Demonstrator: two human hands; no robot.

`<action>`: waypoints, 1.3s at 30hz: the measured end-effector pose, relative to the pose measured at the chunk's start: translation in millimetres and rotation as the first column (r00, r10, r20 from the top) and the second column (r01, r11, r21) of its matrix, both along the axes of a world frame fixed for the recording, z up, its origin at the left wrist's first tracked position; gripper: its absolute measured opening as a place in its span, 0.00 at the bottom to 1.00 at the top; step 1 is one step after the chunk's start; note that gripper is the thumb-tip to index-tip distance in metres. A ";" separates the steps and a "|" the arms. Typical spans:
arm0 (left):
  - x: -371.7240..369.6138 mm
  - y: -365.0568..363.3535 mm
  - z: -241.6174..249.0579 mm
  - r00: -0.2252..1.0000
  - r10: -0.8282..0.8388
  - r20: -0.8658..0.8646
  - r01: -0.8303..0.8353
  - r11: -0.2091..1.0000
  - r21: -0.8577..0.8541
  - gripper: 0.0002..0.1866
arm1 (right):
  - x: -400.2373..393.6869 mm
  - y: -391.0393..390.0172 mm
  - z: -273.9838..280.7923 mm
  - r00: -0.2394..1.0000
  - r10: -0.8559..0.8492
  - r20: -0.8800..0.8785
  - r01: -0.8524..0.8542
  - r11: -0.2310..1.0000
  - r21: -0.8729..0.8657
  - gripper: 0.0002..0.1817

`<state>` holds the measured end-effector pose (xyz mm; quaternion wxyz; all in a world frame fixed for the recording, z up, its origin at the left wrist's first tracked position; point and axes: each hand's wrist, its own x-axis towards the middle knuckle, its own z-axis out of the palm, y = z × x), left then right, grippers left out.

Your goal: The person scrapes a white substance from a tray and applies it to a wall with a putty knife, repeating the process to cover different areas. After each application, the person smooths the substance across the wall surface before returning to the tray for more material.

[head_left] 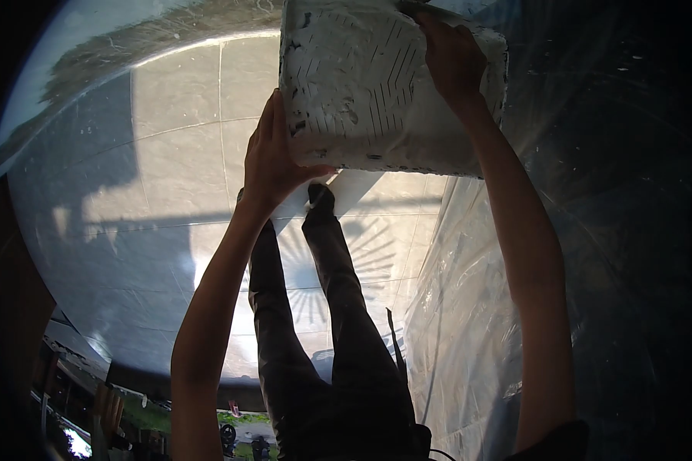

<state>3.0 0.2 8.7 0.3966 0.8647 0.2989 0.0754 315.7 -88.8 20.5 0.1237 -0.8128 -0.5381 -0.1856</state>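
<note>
A rectangular tray (331, 146), smeared with white paint and marked with slanted ridges, is held up at the top of the head view. My left hand (273, 157) grips its lower left corner, fingers along the left side and thumb under the bottom edge. Over the tray's upper right part is my right hand (454, 61), its fingers bent around something dark at the top edge that I cannot make out.
Below are my dark-trousered legs and a shoe on a tiled floor (177, 177) with shadows. Clear plastic sheeting (469, 300) hangs along the right. A pale curved edge (108, 54) lies at upper left.
</note>
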 end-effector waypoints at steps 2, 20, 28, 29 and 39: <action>0.1 0.0 -0.1 1.000 0.002 -0.001 -0.002 1.000 0.005 0.77 | -2.5 -3.2 -2.4 0.999 -0.036 0.001 0.037 0.999 -0.021 0.09; 0.0 -2.8 -2.7 0.997 0.036 0.062 -0.039 0.999 0.036 0.73 | -88.3 -50.5 15.6 0.972 0.034 -0.232 -0.040 0.999 -0.022 0.11; 0.7 -3.4 -5.6 0.998 0.031 0.051 -0.033 0.998 0.045 0.72 | -107.3 -69.9 29.9 0.913 0.064 -0.403 -0.115 0.988 -0.104 0.10; 0.6 -3.4 -5.2 0.998 0.031 0.050 -0.033 0.999 0.042 0.72 | -107.3 -70.1 29.9 0.913 0.062 -0.403 -0.113 0.988 -0.105 0.10; 0.7 -3.9 -8.3 0.998 0.030 0.064 -0.033 0.998 0.048 0.72 | -103.2 -60.8 31.2 0.740 -0.036 -0.672 -0.267 0.901 -0.343 0.17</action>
